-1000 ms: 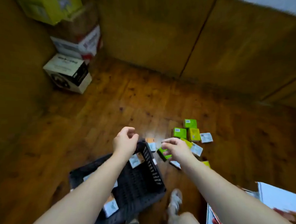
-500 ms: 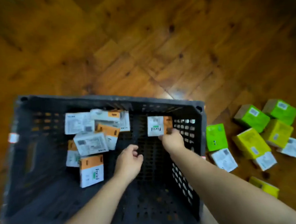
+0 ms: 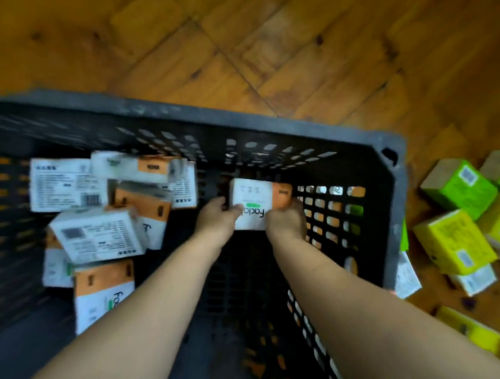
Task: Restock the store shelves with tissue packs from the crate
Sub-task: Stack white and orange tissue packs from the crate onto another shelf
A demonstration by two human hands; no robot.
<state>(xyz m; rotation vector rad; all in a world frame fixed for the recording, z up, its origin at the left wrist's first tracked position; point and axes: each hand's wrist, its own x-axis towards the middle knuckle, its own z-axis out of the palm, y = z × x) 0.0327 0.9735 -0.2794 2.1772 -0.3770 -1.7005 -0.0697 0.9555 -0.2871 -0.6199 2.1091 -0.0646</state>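
Since half a second ago, the left hand [image 3: 215,217] has been brought up to the white-and-orange soft tissue pack [image 3: 252,200]. The pack is now gripped at both ends, the right hand [image 3: 285,222] curled round the other, low inside the black perforated plastic crate [image 3: 268,124] towards its far right corner. A slip is judged possible if the soft pack is squeezed unevenly or snagged on the rim in lifting. The loose heaped packs [image 3: 100,232] at the crate's left could be toppled. Beyond, a wooden parquet floor [image 3: 235,45] is seen, with green and yellow boxes [image 3: 457,187] scattered to the right. No shelf is shown, though blur perhaps hides detail.
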